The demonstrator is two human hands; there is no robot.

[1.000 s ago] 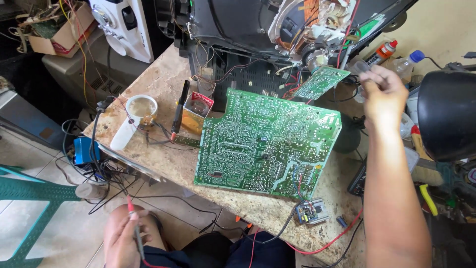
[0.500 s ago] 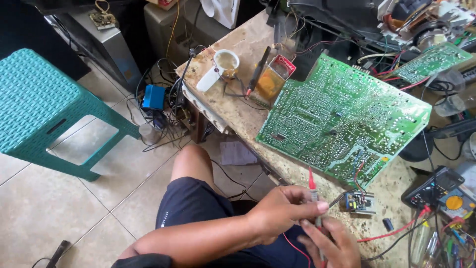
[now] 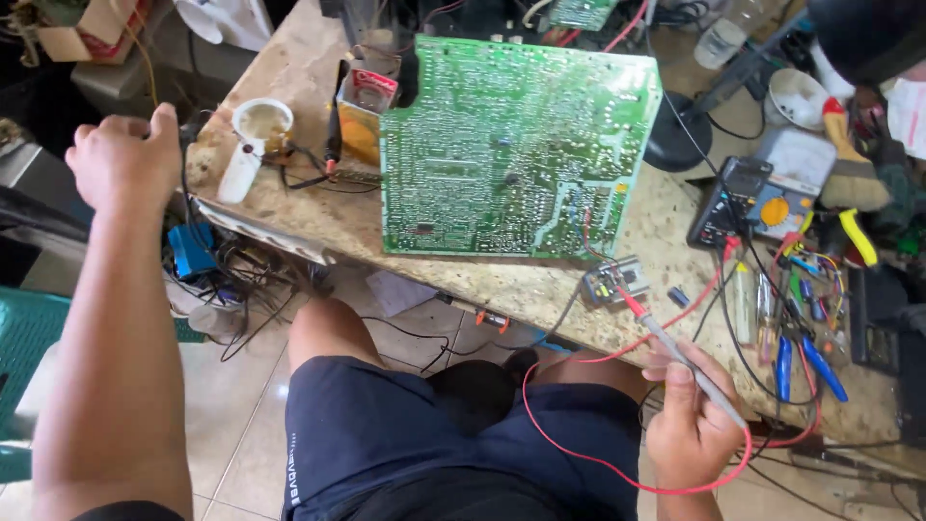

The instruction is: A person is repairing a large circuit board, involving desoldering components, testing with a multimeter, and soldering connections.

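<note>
Gripping a slim grey test probe pencil-fashion, the right hand sits low in front of the desk edge, fingers closed round the shaft. The probe's red tip reaches up onto a small circuit module lying on the stone top. A red lead loops from the probe down over the person's lap, across dark blue shorts.

To the other side, the left hand is curled into a loose fist just off the desk's left corner, above a tangle of dark cables; whether it holds anything cannot be told. A blue plug block hangs below that corner, and part of a green plastic stool shows at the picture's left edge.

Farther up the desk, a large green circuit board lies solder side up, just beyond the small module. Left of it stand an orange box-shaped tin and a white cup-like holder. Right of the board, a black multimeter with an orange dial rests near a black round lamp base, with blue-handled pliers and assorted screwdrivers nearer the right edge. A brush and a white bowl lie at the far right.
</note>
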